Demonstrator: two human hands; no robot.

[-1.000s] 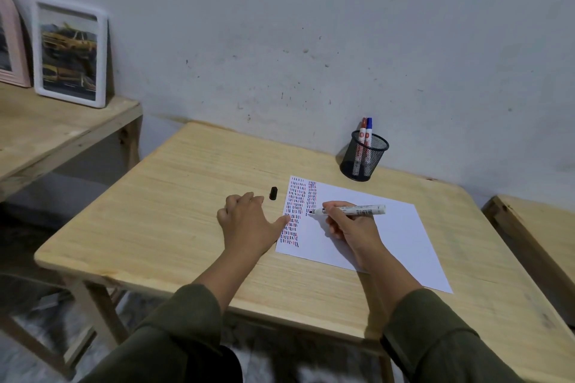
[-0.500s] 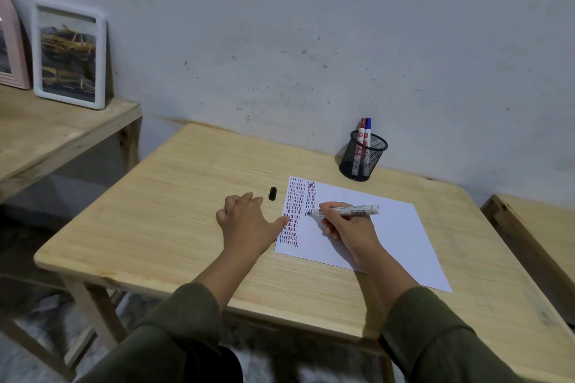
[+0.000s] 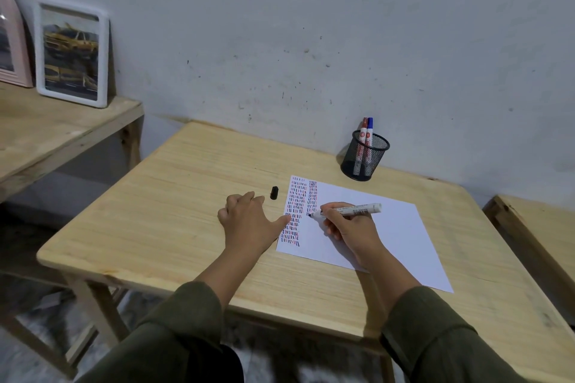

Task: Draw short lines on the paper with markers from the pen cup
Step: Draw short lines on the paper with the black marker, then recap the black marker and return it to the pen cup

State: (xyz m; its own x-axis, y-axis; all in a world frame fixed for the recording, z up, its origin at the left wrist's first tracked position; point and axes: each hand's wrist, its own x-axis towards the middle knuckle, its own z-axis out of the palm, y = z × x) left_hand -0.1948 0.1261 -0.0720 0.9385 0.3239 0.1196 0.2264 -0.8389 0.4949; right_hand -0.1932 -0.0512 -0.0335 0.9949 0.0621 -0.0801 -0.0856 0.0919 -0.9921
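Note:
A white sheet of paper (image 3: 395, 227) lies on the wooden table (image 3: 186, 221), with columns of short red, blue and black lines along its left side. My right hand (image 3: 350, 228) grips a white marker (image 3: 357, 209) whose black tip touches the paper below the second column. My left hand (image 3: 249, 224) rests flat on the table, its thumb pressing the paper's left edge. The marker's black cap (image 3: 274, 192) lies on the table beside the paper. A black mesh pen cup (image 3: 364, 159) at the back holds a red marker (image 3: 362, 130) and a blue marker (image 3: 369, 131).
A second wooden table (image 3: 46, 140) on the left carries a white picture frame (image 3: 72, 51) and a pink frame (image 3: 12, 50) leaning on the grey wall. Another wooden surface (image 3: 541, 230) stands at the right edge.
My right hand with the marker has slid slightly down the paper along the second column. The left hand has stayed in place.

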